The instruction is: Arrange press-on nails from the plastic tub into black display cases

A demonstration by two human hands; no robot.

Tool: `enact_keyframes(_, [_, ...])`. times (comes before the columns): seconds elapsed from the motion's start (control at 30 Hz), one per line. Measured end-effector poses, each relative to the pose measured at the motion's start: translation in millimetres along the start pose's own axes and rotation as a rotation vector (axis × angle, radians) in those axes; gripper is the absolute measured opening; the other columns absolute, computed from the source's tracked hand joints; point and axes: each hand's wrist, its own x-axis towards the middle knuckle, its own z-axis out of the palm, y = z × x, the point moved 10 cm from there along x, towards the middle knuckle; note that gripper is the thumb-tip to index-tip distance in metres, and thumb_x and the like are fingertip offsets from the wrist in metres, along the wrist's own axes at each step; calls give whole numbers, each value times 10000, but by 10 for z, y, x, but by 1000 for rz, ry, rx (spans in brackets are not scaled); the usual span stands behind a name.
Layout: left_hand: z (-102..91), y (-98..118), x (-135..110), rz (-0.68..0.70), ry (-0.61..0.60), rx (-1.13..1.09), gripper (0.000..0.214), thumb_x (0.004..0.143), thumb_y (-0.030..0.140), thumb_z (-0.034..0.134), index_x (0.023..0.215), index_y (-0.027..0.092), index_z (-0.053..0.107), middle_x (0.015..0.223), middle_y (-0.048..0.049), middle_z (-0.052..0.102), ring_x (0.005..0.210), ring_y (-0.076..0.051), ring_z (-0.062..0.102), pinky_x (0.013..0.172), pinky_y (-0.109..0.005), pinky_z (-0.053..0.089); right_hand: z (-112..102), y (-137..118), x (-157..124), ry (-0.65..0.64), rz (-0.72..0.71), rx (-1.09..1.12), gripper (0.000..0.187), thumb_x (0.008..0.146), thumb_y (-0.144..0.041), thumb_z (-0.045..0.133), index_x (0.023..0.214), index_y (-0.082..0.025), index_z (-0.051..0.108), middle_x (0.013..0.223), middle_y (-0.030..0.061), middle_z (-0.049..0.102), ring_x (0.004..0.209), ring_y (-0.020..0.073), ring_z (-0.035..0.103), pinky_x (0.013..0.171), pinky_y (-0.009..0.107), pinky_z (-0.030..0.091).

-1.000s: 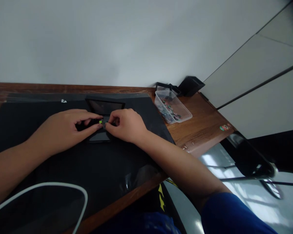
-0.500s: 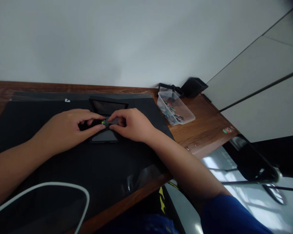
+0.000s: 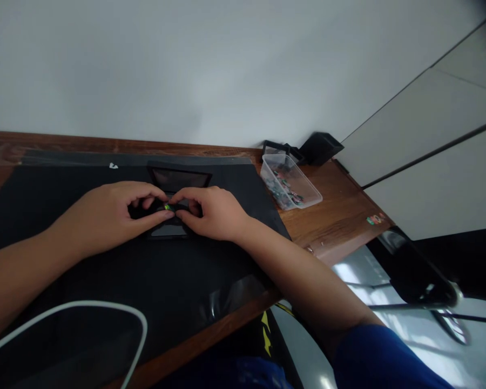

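Observation:
My left hand (image 3: 109, 216) and my right hand (image 3: 213, 212) meet over a black mat (image 3: 117, 270) on a wooden desk (image 3: 340, 216). Both pinch a small dark part with a green spot (image 3: 169, 207) between thumb and fingers. The part is mostly hidden by the fingertips. Under the hands lies a flat black piece (image 3: 167, 230). Just behind them stands a black frame with a dark panel (image 3: 180, 177).
A clear plastic tub (image 3: 291, 181) of small coloured parts sits at the right of the mat, with black holders (image 3: 318, 147) behind it by the wall. A white cable (image 3: 105, 313) loops at the lower left. A black chair (image 3: 413, 270) stands off the desk's right edge.
My right hand's fingers have closed in further on the small part, so less of it shows. The hands stay in the same spot; the view has shifted slightly.

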Motion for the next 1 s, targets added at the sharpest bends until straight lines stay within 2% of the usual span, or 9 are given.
enact_keyframes(0.17, [7,9,2,-21,-20,18,623,851,846,601,1033,284,801,873,-27,729,752,-230,649,666,-334,463,19,-33,-6,-44,-9,-20,340,1036,-251,648,1348,-276,782,865,-29,744,769,146,641,717,276,359])
enact_keyframes(0.37, [25,-34,6,-46,-41,17,612,839,839,636,1028,285,813,877,-21,752,756,-238,663,656,-332,463,39,-65,-10,-89,-13,-39,316,1068,-256,617,1348,-293,760,959,-23,774,858,161,670,746,275,373])
enact_keyframes(0.77, [9,-15,11,-70,-66,21,636,822,841,618,1070,291,820,907,-38,767,769,-253,679,660,-344,464,43,-14,-12,-31,35,-47,301,1053,-297,590,1303,-279,756,921,-19,772,846,179,674,713,295,358])
enact_keyframes(1.0, [54,-51,18,-18,-47,39,634,852,852,609,1105,315,833,988,-42,796,843,-284,712,712,-359,484,59,21,31,-2,60,-49,369,1024,-303,620,1381,-283,714,982,-21,802,872,186,696,697,299,372])
